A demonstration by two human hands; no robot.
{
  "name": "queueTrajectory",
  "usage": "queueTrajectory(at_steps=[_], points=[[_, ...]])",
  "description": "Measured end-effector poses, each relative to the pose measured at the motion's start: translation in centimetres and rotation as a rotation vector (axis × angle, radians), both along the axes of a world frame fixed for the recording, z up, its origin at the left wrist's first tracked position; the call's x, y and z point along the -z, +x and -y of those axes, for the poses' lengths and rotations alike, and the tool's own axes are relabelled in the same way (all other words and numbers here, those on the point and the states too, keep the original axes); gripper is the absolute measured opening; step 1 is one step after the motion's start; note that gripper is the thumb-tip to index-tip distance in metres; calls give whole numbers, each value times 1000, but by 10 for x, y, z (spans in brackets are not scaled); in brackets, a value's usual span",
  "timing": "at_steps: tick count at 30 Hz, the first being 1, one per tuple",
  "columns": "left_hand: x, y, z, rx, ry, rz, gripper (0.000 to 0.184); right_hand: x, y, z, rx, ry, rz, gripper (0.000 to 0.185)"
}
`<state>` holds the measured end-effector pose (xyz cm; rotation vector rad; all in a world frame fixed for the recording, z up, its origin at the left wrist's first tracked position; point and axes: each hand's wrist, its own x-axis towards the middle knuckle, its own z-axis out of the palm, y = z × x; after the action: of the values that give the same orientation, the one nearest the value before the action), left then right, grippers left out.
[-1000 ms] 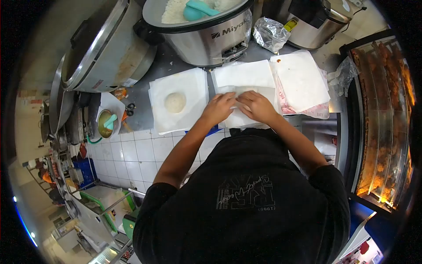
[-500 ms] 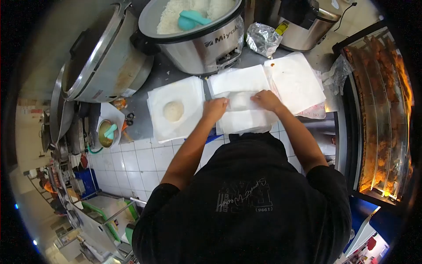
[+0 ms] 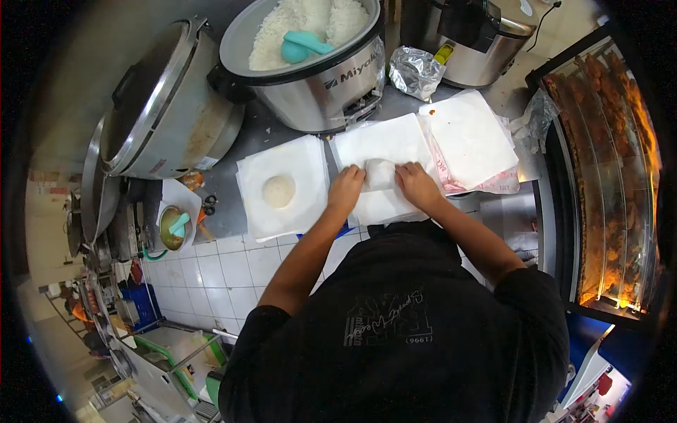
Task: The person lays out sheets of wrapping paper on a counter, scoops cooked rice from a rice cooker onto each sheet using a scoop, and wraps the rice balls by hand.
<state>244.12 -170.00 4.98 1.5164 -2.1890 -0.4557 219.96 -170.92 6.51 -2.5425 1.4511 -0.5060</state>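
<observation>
Between my two hands a small white paper-wrapped bundle rests on the middle stack of white paper. My left hand is closed at the bundle's left side, its fingers pinching the wrapping paper. At the other side my right hand pinches the paper's right end. On the left stack of paper lies a round mound of rice, touched by neither hand. A third stack of white paper lies to the right, over red-printed sheets.
Behind the papers stands a large rice cooker with rice and a turquoise scoop. Crumpled foil sits near another cooker. A big pot and small bowl are left; a lit glass cabinet is right.
The paper has been folded closer around the bundle, and its ends are drawn in. My hands parted, then came slightly nearer each other. The view has shifted, so the counter sits lower.
</observation>
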Motion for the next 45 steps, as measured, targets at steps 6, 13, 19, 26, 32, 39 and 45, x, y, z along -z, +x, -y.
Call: queueTrajectory(at_steps=[6,13,19,26,32,39,45], points=[[-20,1,-38,77,-279,-22,17,-20,-32,-4,-106,-140,-171,30],[-19,2,42,-126,724,-62,30,-16,-5,68,106,467,-219,23],[-11,-25,17,-137,-4,138,51,0,21,28,164,57,14,16],[-49,-32,-45,18,781,-1056,52,-20,7,-1,-74,1231,1227,11],[-113,-20,-100,73,993,-1002,61,-71,33,-61,71,1377,1368,47],[-97,-2,-118,67,660,-784,40,-127,15,-80,-154,824,506,62],[-130,2,-104,123,-234,-133,34,-119,24,-41,-712,1097,508,72]])
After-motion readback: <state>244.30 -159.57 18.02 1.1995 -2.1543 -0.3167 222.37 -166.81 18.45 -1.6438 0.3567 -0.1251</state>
